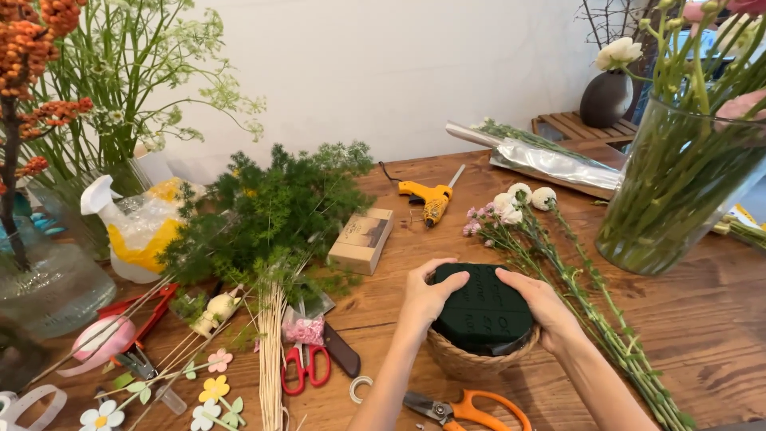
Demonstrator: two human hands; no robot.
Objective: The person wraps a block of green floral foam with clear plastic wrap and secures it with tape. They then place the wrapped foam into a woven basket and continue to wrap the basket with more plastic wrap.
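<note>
Both hands are clamped on a dark green foam block point(483, 310): the left hand point(427, 295) on its left side, the right hand point(536, 302) on its right. The block sits in a woven basket point(477, 361) near the bench point(702, 319) front edge. Orange pruners point(467, 409) lie just below, cut flowers point(550, 255) crowd the right, and bare wood lies open behind.

A yellow glue gun point(427, 199), red scissors point(306, 364) and cut flowers point(523, 209) lie on the wooden table point(702, 319).
</note>
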